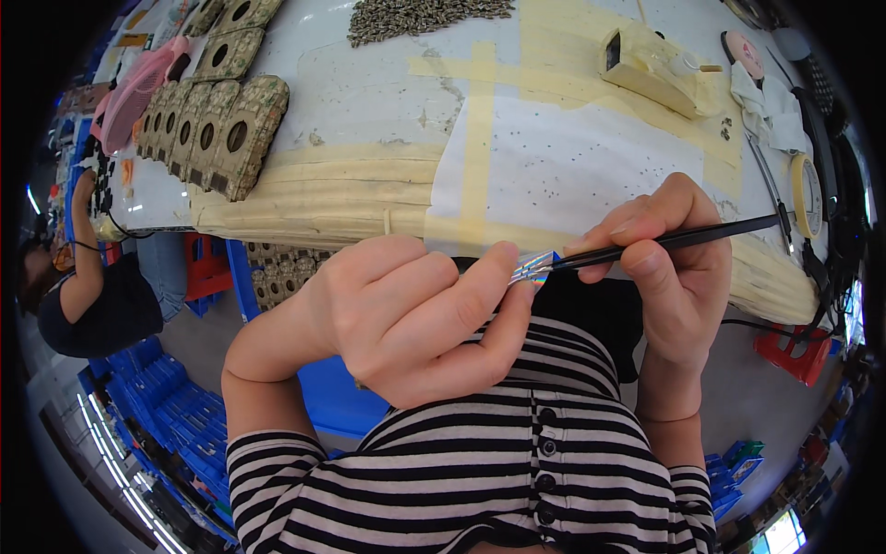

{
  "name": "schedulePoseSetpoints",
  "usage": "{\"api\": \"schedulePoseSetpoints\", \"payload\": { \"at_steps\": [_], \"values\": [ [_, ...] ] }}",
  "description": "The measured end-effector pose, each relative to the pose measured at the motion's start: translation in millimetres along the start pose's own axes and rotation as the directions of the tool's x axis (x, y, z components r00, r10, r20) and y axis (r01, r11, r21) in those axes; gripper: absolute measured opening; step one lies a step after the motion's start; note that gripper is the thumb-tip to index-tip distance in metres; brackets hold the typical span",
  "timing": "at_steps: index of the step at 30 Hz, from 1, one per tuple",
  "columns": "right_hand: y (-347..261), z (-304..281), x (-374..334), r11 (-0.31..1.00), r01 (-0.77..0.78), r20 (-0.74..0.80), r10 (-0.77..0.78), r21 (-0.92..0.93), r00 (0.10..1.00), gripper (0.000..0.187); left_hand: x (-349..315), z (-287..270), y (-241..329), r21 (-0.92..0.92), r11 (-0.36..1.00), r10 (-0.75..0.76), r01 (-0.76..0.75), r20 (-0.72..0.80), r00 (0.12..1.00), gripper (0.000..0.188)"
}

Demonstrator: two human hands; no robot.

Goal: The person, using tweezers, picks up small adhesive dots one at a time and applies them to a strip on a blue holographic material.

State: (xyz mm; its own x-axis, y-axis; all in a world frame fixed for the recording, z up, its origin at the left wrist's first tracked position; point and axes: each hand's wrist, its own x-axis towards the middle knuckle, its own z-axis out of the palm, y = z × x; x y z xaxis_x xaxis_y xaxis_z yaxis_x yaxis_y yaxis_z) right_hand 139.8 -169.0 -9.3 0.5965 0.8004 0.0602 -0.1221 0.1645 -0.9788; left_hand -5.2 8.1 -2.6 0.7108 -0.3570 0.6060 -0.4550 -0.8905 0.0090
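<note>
In front of my chest, my left hand [429, 319] pinches a small shiny, rainbow-reflecting piece [533, 268] between thumb and forefinger. It looks like a sheet or film, but its exact kind is hard to make out. Black tweezers [683, 238] lie in the fingers of my right hand [672, 263], held like a pen. The tips point left and reach the shiny piece; whether they grip anything is too small to tell. Beyond my hands lies a white paper sheet [563, 157] with many tiny dark specks scattered over it.
Camouflage-patterned cases [245, 138] with round holes line the table's left. A heap of small metal parts [415, 18] lies at the back. A taped box [651, 69] and a tape roll [806, 196] sit at right. Another person [101, 295] works far left.
</note>
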Motion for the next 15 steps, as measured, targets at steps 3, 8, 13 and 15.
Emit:
{"api": "schedulePoseSetpoints", "payload": {
  "at_steps": [3, 8, 13, 15],
  "values": [
    [-0.9, 0.5, 0.1, 1.000, -0.001, -0.005, 0.001, 0.005, 1.000, 0.031, -0.2, 1.3, 0.0, 0.001, 1.000, -0.002, 0.002, -0.017, 1.000, 0.024],
    [-1.0, 1.8, 0.1, 1.000, -0.005, -0.018, 0.005, 0.004, 1.000, 0.033, -1.3, 1.6, 0.9, -0.006, 1.000, -0.001, 0.001, -0.020, 1.000, 0.024],
    [-2.1, 2.4, 0.3, 1.000, -0.012, -0.020, 0.012, -0.001, 1.000, 0.033, -1.8, 1.8, 0.8, -0.005, 1.000, -0.007, 0.007, -0.021, 1.000, 0.024],
    [-1.8, 2.0, 0.1, 1.000, -0.009, -0.022, 0.009, -0.002, 1.000, 0.033, -1.7, 2.1, 1.1, -0.006, 1.000, -0.011, 0.011, -0.022, 1.000, 0.024]
  ]
}}
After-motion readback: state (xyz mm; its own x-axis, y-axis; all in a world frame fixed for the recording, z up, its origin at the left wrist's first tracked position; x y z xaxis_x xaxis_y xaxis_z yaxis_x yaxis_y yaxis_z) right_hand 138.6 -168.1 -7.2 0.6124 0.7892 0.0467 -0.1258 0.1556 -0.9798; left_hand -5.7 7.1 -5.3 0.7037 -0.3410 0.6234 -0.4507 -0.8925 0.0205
